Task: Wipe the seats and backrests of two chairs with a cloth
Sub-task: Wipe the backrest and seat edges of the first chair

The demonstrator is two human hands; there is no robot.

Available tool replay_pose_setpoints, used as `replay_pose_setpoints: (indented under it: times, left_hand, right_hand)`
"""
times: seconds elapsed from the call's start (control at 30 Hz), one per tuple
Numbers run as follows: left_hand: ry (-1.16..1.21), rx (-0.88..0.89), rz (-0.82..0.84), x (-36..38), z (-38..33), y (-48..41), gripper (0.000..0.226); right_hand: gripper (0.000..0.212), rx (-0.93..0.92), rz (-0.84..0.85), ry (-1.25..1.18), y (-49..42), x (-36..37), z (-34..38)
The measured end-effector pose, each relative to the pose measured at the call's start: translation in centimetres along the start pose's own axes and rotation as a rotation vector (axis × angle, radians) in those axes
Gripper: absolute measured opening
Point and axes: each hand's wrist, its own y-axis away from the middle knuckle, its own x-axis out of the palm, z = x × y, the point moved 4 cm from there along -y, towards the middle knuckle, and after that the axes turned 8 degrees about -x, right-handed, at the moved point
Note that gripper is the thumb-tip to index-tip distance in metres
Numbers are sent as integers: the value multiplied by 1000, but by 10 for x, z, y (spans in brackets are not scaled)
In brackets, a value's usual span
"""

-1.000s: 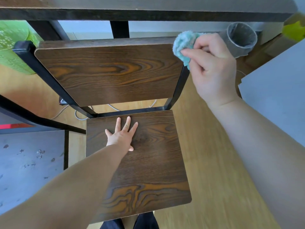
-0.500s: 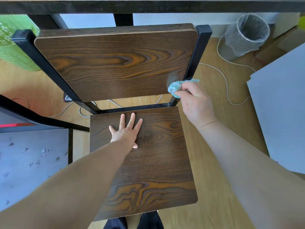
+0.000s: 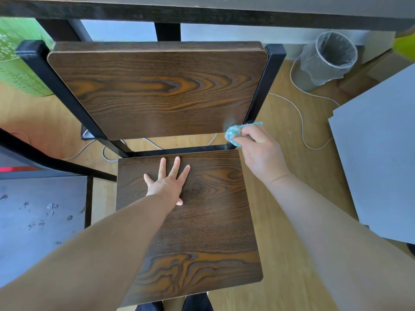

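A dark wood-grain chair stands in front of me, its seat (image 3: 202,232) low in the view and its backrest (image 3: 157,90) above, both fixed to a black metal frame (image 3: 269,81). My left hand (image 3: 167,184) lies flat on the back part of the seat, fingers spread. My right hand (image 3: 258,151) is closed on a turquoise cloth (image 3: 233,133), which it presses against the lower right corner of the backrest. Only this one chair is in view.
A dark table edge (image 3: 202,12) runs across the top. A bin with a clear liner (image 3: 325,59) stands far right on the wooden floor, with a white cable (image 3: 301,122) beside it. A grey board (image 3: 381,142) lies right, a grey scratched surface (image 3: 38,221) left, a green basket (image 3: 18,63) far left.
My right hand has carried the cloth from the backrest's top right corner down its right side to the lower right corner. My left hand stayed flat on the seat.
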Motion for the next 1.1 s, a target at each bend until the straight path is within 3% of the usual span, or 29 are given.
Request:
replay_pose_setpoints:
  times: [0.17,0.3,0.7,1.1]
  left_hand:
    - [3,-3,-4,7,-2,1,113]
    - [4,-6,-3,6,-2,1,114]
    - [2,2,-10,8,-1,1,113]
    - [-11,34,-42,9,-2,-1,113]
  right_hand:
    - [24,-121,-389,59,-7,-79,9]
    - [22,-188,-548,161,-37,-142,14]
    - [20,-269,-624,174,-49,-125,9]
    - [18,-168,-445,72,0,-28,-15]
